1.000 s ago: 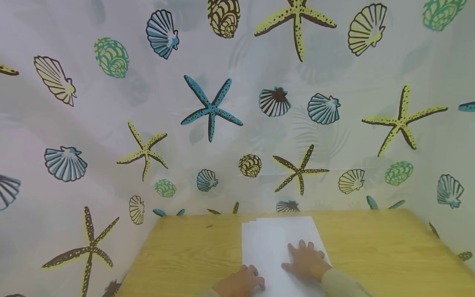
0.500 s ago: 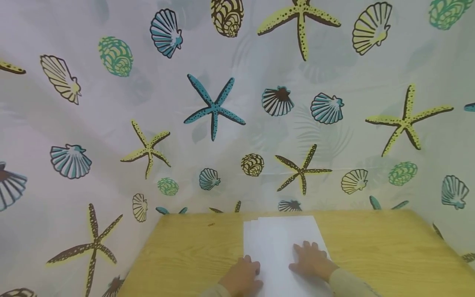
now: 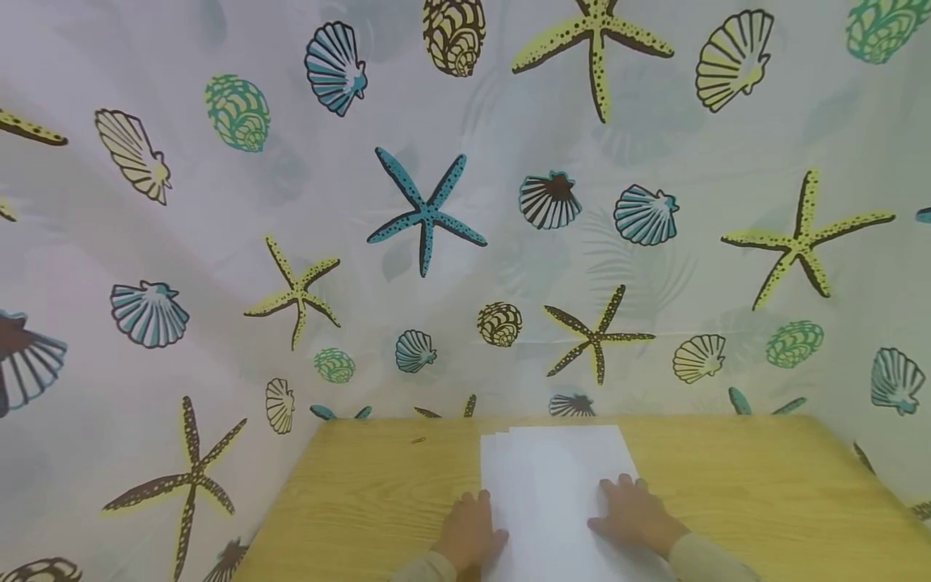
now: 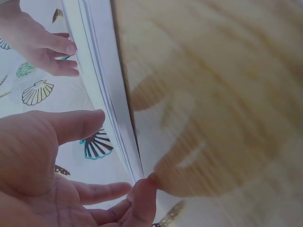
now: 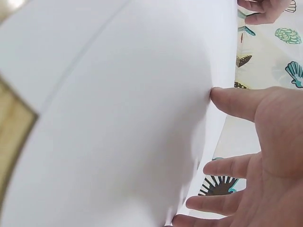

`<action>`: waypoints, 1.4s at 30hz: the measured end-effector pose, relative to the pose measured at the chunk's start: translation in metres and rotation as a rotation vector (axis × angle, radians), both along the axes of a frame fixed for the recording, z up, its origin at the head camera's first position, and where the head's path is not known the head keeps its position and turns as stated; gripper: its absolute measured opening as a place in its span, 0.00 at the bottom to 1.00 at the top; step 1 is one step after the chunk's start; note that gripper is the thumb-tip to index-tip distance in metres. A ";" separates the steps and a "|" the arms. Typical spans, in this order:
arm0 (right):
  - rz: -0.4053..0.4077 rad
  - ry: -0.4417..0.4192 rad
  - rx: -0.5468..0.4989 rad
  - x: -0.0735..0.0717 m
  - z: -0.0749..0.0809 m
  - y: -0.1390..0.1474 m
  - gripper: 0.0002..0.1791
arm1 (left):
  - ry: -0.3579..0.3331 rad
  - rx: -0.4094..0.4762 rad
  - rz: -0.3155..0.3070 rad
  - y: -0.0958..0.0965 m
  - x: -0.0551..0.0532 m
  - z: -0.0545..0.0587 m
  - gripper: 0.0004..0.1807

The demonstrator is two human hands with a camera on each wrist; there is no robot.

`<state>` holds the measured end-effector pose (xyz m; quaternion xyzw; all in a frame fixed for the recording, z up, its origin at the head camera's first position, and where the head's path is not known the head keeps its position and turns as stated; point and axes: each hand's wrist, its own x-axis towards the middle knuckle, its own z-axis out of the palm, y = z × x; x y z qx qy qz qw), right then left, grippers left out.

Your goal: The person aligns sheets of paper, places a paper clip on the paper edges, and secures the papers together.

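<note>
A stack of white paper sheets [image 3: 541, 485] lies on the wooden table, its left edges slightly staggered. Along the left edge of the stack is my left hand [image 3: 469, 529]; in the left wrist view, its fingertips [image 4: 144, 187] touch the table beside the layered sheet edges [image 4: 106, 90]. My right hand [image 3: 634, 517] rests on the right part of the stack with spread fingers. Seen from the right wrist, the thumb and fingertips [image 5: 220, 97] touch the paper surface [image 5: 128, 113], and nothing is gripped.
The wooden table [image 3: 756, 485] extends to both sides of the paper. A small orange paper clip [image 3: 418, 440] lies at the back left. A hanging sheet [image 3: 502, 267] printed with shells and starfish surrounds the table at the back and sides.
My left hand has drawn back from the paper's surface to its left edge and straightened its fingers. The right hand has slid rightward toward the right edge. The head view has shifted slightly.
</note>
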<state>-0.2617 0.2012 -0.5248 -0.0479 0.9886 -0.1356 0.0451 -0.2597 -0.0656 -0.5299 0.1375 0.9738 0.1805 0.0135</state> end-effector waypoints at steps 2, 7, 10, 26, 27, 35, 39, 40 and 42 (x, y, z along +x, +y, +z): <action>-0.012 0.006 -0.003 0.001 0.001 0.002 0.37 | -0.025 0.030 0.019 0.001 -0.001 0.000 0.29; -0.040 0.013 -0.012 0.003 0.003 0.005 0.38 | -0.078 0.062 0.081 0.006 -0.006 0.001 0.32; -0.051 0.021 -0.013 0.004 0.004 0.005 0.39 | -0.104 0.080 0.120 0.009 -0.010 0.001 0.35; -0.045 0.007 -0.024 0.006 0.003 0.000 0.46 | -0.077 -0.022 0.197 0.020 -0.016 0.008 0.30; -0.044 0.008 -0.024 0.007 0.004 -0.001 0.46 | -0.072 -0.048 0.201 0.020 -0.015 0.007 0.30; -0.033 0.005 -0.010 0.011 0.010 -0.004 0.43 | -0.078 -0.116 0.214 0.020 -0.014 0.007 0.29; -0.028 0.009 0.002 0.010 0.009 -0.005 0.42 | -0.069 -0.088 0.189 0.020 -0.013 0.007 0.27; -0.028 0.011 0.004 0.010 0.009 -0.005 0.42 | -0.068 -0.071 0.183 0.020 -0.012 0.007 0.26; -0.025 0.014 0.005 0.010 0.009 -0.005 0.42 | -0.068 -0.037 0.173 0.019 -0.012 0.006 0.24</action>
